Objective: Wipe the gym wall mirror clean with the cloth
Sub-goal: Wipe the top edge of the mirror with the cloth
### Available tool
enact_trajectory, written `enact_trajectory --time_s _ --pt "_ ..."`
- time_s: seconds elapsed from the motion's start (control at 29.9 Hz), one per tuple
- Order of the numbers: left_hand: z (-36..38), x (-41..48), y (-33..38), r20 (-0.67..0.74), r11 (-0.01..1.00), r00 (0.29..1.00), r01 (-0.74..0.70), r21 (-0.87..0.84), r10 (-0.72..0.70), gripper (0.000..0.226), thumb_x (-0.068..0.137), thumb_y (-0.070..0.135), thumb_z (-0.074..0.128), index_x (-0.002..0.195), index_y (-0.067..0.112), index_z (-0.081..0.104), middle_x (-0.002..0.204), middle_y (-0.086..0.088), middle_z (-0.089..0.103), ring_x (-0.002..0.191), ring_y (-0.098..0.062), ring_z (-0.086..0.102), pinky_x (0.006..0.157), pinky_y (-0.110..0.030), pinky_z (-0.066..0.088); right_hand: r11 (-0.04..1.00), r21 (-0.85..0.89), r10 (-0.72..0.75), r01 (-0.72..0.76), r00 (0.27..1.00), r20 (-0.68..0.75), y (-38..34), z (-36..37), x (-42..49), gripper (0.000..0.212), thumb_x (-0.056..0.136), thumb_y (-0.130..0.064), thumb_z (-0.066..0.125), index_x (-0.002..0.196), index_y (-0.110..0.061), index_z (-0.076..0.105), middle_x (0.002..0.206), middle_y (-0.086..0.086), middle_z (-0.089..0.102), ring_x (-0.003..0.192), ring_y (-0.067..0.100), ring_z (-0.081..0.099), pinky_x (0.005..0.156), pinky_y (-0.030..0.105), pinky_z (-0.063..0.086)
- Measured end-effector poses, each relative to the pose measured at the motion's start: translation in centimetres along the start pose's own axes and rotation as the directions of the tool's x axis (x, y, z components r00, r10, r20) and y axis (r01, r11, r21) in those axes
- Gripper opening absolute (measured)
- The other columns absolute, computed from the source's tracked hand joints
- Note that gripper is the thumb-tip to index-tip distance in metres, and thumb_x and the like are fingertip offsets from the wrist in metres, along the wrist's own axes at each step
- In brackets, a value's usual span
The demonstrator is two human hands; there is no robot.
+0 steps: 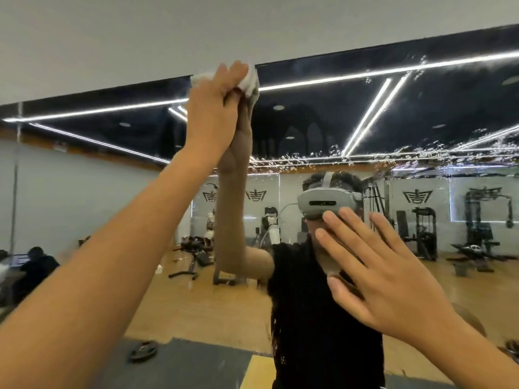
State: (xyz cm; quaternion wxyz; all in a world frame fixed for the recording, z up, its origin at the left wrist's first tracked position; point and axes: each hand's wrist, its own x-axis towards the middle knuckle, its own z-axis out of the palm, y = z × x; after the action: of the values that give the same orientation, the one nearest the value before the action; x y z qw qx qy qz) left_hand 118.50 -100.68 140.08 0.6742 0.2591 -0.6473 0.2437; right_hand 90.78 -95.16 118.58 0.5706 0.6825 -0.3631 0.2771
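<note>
Cloth [251,82]: white, crumpled into a ball, at the top edge of the mirror [421,108].
Left hand [213,108]: raised, fingers curled around the cloth.
Mirror surface: band of droplets [309,161] (mostly centre and right).
Edges: white wall [140,37] just above the cloth; glass continues on both sides and below.
Right hand [379,270]: flat, fingers spread, low right at the glass.
</note>
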Motion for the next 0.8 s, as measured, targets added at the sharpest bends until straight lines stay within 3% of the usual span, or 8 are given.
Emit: enact_trajectory --time_s 0.13,0.23,0.3,0.37,0.43,0.57,0.74,0.8 --pt "-0.8 -6.3 -0.7 0.047 1.000 0.998 -0.029 -0.007 0.029 0.041 0.106 0.014 0.052 0.144 0.029 0.060 0.145 -0.005 0.060 0.132 -0.020 0.057 0.112 -0.036 0.046 1.000 -0.003 0.006 -0.006 1.000 -0.010 -0.2 0.1 0.0 0.071 0.098 -0.046 0.049 0.159 -0.013 0.036 0.169 0.012 0.026 0.157 0.030 0.023 0.121 0.060 0.027" --pt "-2.1 -13.1 -1.6 0.102 0.999 0.994 -0.034 0.006 0.033 0.044 0.104 0.010 0.054 0.145 0.026 0.057 0.146 -0.005 0.059 0.123 -0.020 0.064 0.112 -0.029 0.047 1.000 0.006 -0.001 0.001 1.000 -0.010 -0.1 0.0 0.0 0.070 0.098 -0.046 0.049 0.159 -0.013 0.037 0.168 0.012 0.027 0.157 0.030 0.023 0.121 0.061 0.028" --pt "-2.3 -15.1 -2.0 0.117 0.999 0.992 -0.032 -0.031 0.035 0.047 0.102 0.004 0.055 0.144 0.025 0.054 0.150 0.008 0.049 0.135 -0.023 0.057 0.117 -0.040 0.042 1.000 -0.002 0.002 -0.002 1.000 -0.012 -0.2 0.0 -0.1 0.069 0.098 -0.046 0.048 0.158 -0.012 0.038 0.168 0.012 0.027 0.156 0.031 0.023 0.121 0.060 0.027" --pt "-1.7 -13.2 -1.7 0.085 0.999 0.996 -0.015 -0.048 0.019 0.044 0.103 0.004 0.054 0.143 0.021 0.057 0.152 0.001 0.050 0.138 -0.023 0.054 0.114 -0.044 0.045 1.000 -0.010 0.004 -0.004 1.000 -0.017 -0.2 0.0 -0.1 0.069 0.098 -0.046 0.048 0.157 -0.012 0.039 0.168 0.013 0.028 0.156 0.031 0.024 0.122 0.060 0.026" --pt "-1.0 -9.3 -0.8 0.057 0.997 0.998 0.011 -0.070 -0.007 0.041 0.105 0.006 0.052 0.145 0.016 0.058 0.150 -0.011 0.055 0.137 -0.025 0.054 0.114 -0.038 0.045 1.000 -0.015 -0.006 0.006 1.000 -0.018 -0.1 0.0 -0.1 0.070 0.097 -0.046 0.049 0.158 -0.012 0.038 0.168 0.013 0.028 0.156 0.031 0.025 0.121 0.061 0.026" --pt "-0.1 -2.5 1.3 0.091 0.995 0.994 -0.064 0.075 0.057 0.045 0.107 0.013 0.045 0.148 0.028 0.054 0.153 0.003 0.053 0.140 -0.022 0.048 0.112 -0.038 0.039 1.000 -0.019 -0.004 0.003 0.999 -0.038 -0.2 0.0 0.0 0.070 0.097 -0.046 0.050 0.157 -0.012 0.040 0.167 0.012 0.030 0.155 0.032 0.028 0.121 0.059 0.026" --pt "-0.7 -1.0 0.1 0.150 0.984 0.977 -0.164 0.064 0.152 0.046 0.106 0.011 0.046 0.148 0.028 0.055 0.152 0.002 0.054 0.139 -0.024 0.050 0.115 -0.045 0.041 1.000 -0.010 -0.001 0.000 0.999 -0.042 -0.3 -0.2 0.1 0.068 0.096 -0.045 0.051 0.155 -0.013 0.043 0.166 0.011 0.032 0.154 0.031 0.029 0.122 0.058 0.025" --pt "-1.6 -0.4 -1.2 0.125 0.984 0.982 -0.153 0.090 0.141 0.045 0.106 0.010 0.046 0.146 0.028 0.057 0.147 -0.001 0.059 0.134 -0.023 0.054 0.111 -0.036 0.042 1.000 -0.010 0.001 -0.002 0.999 -0.044 -0.2 -0.2 0.2 0.068 0.096 -0.045 0.051 0.155 -0.013 0.044 0.166 0.011 0.032 0.154 0.031 0.030 0.122 0.058 0.025"
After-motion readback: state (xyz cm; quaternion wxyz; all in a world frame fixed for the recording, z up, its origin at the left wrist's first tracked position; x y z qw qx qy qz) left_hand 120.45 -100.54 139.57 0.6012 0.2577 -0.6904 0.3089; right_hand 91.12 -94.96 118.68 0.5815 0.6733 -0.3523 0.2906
